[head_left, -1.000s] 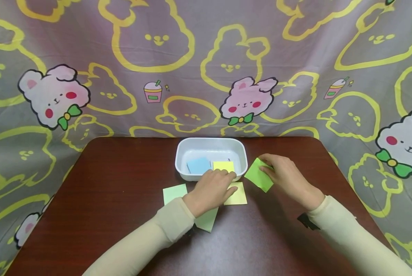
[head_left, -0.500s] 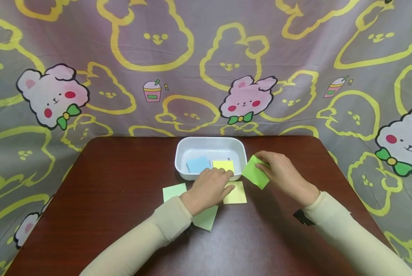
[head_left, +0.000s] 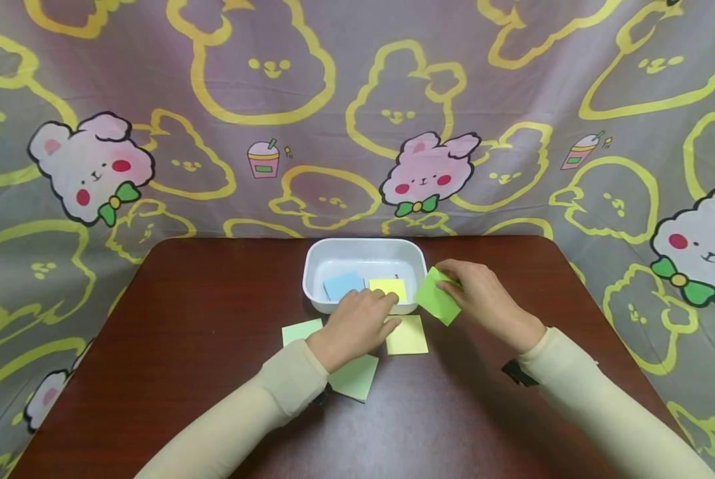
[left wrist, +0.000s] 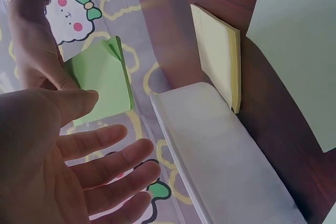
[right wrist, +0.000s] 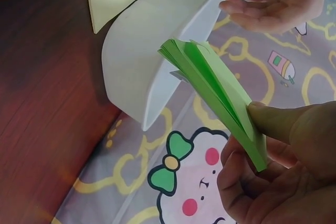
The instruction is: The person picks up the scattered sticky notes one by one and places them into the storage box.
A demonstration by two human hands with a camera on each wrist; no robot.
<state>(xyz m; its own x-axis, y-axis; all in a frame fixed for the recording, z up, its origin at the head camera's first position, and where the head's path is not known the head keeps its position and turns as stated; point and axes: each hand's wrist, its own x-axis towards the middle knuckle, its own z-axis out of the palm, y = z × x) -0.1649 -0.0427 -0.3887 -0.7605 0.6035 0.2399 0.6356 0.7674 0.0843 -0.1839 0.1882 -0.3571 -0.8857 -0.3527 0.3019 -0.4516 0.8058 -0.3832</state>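
Observation:
My right hand (head_left: pixel 485 296) pinches a bright green sticky note pad (right wrist: pixel 215 95) between thumb and fingers, beside the right end of the white plastic tub (head_left: pixel 364 308). In the right wrist view the pad's sheets fan apart at its far end. My left hand (head_left: pixel 357 326) hovers over the tub's front rim with fingers apart and nothing in its grasp, as the left wrist view shows. Inside the tub lie a blue pad (head_left: pixel 341 286) and a yellow pad (head_left: pixel 388 288). A pale yellow pad (head_left: pixel 408 336) lies on the table right in front of the tub.
Two pale green pads, one at the left (head_left: pixel 300 331) and one nearer the front (head_left: pixel 354 379), lie on the brown table (head_left: pixel 213 319), partly behind my left arm. A patterned curtain (head_left: pixel 333 153) hangs behind the table's far edge.
My right hand has carried the green pad a little left toward the tub. My left hand has drifted slightly left. The other pads have stayed put.

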